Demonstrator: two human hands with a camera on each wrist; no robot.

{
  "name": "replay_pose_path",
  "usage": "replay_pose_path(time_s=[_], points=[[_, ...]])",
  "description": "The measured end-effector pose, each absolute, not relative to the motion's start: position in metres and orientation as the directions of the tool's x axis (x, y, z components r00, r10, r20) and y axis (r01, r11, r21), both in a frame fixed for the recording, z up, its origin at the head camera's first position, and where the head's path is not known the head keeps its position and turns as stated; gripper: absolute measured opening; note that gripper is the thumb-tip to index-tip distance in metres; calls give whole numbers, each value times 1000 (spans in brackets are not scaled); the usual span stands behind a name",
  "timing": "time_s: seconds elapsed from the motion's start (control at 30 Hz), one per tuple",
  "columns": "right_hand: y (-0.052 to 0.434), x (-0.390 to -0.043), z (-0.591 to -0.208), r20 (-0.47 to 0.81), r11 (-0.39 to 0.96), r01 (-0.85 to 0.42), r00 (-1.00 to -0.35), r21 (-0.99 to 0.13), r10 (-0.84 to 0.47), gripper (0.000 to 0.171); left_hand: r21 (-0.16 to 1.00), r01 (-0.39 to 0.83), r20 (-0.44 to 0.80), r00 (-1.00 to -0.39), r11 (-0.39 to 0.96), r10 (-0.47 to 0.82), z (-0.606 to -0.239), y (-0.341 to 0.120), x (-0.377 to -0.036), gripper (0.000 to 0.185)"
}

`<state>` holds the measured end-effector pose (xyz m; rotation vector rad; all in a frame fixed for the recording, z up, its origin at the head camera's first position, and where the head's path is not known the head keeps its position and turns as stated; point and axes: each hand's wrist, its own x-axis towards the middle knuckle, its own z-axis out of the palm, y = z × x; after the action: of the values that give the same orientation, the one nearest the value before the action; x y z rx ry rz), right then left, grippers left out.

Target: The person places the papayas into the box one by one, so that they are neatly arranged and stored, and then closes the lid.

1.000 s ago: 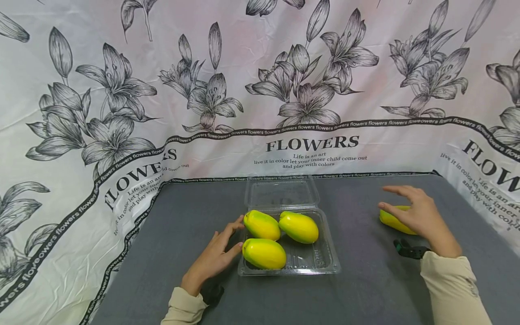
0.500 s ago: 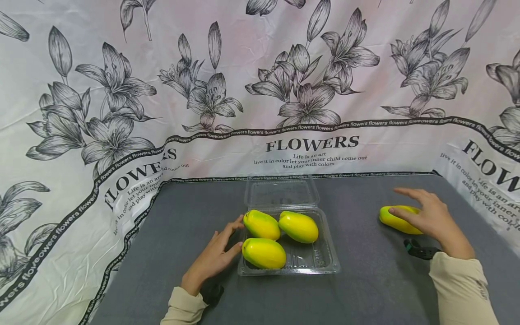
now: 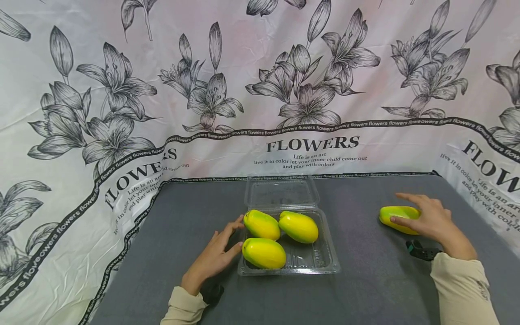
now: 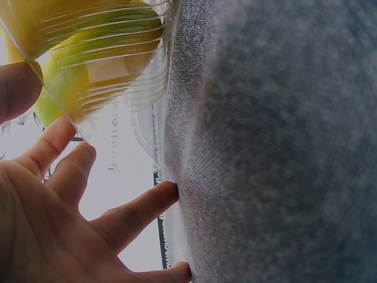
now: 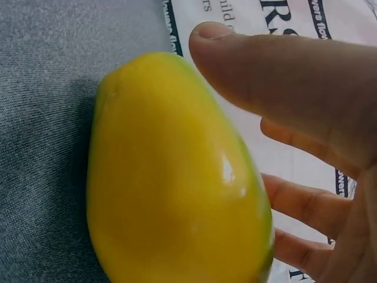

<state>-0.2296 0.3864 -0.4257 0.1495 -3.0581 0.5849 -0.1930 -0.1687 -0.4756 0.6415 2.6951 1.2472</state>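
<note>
A clear plastic clamshell box (image 3: 325,253) lies opened on the grey table, its lid (image 3: 282,192) folded back. Three yellow-green papayas sit in its left and middle part: a back left papaya (image 3: 262,225), a back right papaya (image 3: 298,227) and a front papaya (image 3: 265,253). My left hand (image 3: 213,257) touches the box's left edge with thumb and fingers spread; in the left wrist view two lower fingertips (image 4: 171,191) rest on the table. A fourth, separate papaya (image 3: 396,220) lies on the table at right. Over it hovers my right hand (image 3: 434,221), thumb and fingers spread around it without gripping.
The grey table (image 3: 357,289) runs back to a white cloth (image 3: 211,155) printed with flowers and lettering, which hangs behind and along both sides. Each wrist bears a dark strap, the right wrist strap (image 3: 423,251) having a green patch.
My right hand has shifted right and then lowered slightly over the separate papaya, showing more of it. My left hand, the box and the papayas stay where they were.
</note>
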Motion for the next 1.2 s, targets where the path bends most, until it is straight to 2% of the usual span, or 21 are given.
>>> replay_pose_path(time_s=[0.5,1.2], points=[[391,-231,-434,1,909,-111,-993,-402,-121,75,739,349,99,-902,576,420,-476,-169,-194,48],[387,-233,-440,77,881,-210,-978,-423,-196,61,738,355,107,-901,573,421,-477,-169,-193,48]])
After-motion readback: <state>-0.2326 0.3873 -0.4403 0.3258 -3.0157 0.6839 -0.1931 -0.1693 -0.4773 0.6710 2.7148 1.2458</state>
